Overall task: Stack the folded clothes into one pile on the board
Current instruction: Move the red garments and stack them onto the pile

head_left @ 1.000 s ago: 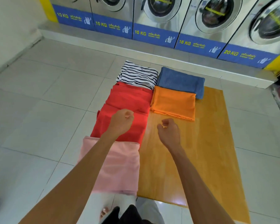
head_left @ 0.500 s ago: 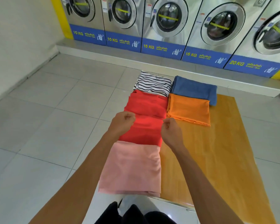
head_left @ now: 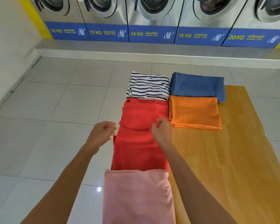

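Note:
Six folded clothes lie in two columns at the left end of the wooden board (head_left: 233, 159). The left column, far to near, is a striped piece (head_left: 148, 84), a far red piece (head_left: 144, 112), a near red piece (head_left: 139, 151) and a pink piece (head_left: 137, 196). A blue piece (head_left: 197, 85) and an orange piece (head_left: 194, 112) lie to their right. My right hand (head_left: 162, 131) pinches the near red piece at its far right corner. My left hand (head_left: 102, 135) hovers just off that piece's far left corner, fingers loosely apart and holding nothing.
A row of steel washing machines (head_left: 152, 16) stands on a raised grey step (head_left: 152, 52) across the back. Glossy white floor tiles (head_left: 55, 110) surround the board. A wall runs along the left. The board's right half is bare wood.
Both hands moved forward and apart from loose fists to the far corners of the near red piece; the right now pinches it. The camera has tilted and come closer.

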### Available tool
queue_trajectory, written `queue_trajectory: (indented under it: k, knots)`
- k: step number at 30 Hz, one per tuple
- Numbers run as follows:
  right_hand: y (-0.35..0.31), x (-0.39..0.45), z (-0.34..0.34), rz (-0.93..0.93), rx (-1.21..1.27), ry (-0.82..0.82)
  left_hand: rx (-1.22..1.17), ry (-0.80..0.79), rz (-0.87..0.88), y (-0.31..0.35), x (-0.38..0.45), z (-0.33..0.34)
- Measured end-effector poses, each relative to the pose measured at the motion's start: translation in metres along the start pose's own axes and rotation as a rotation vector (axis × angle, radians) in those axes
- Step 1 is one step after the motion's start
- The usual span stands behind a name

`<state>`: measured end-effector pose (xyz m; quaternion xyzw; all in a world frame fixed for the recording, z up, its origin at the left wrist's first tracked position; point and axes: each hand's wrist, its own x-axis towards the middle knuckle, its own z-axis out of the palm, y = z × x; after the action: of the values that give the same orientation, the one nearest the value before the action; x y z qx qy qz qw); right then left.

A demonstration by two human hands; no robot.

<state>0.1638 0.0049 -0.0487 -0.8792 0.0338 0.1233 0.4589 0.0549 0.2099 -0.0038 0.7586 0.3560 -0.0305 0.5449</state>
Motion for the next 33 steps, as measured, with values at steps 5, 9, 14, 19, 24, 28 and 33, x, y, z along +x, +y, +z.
queue_trajectory:
  k: [5, 9, 14, 19, 24, 28, 33]
  knots:
    - [-0.003, 0.028, -0.008, 0.05, -0.049, 0.023, -0.014, -0.049, -0.029, 0.011, 0.026, 0.012]
    - [-0.009, 0.049, -0.011, 0.044, -0.054, 0.008, 0.053, -0.098, -0.036, 0.02, 0.051, 0.021]
    - [-0.012, 0.07, -0.003, 0.083, -0.065, 0.009, 0.147, -0.046, -0.024, 0.025, 0.084, 0.03]
    - [-0.007, 0.086, 0.008, 0.216, -0.071, 0.038, 0.124, -0.013, -0.163, 0.022, 0.121, 0.051]
    - [-0.009, 0.096, 0.013, 0.303, -0.2, 0.082, 0.114, -0.043, -0.21, 0.006, 0.15, 0.081]
    - [-0.007, 0.109, 0.019, 0.39, -0.221, 0.098, 0.424, 0.225, 0.09, 0.003, 0.144, 0.098]
    - [-0.003, 0.121, 0.012, 0.413, -0.057, 0.096, 0.185, 0.166, -0.067, 0.016, 0.147, 0.1]
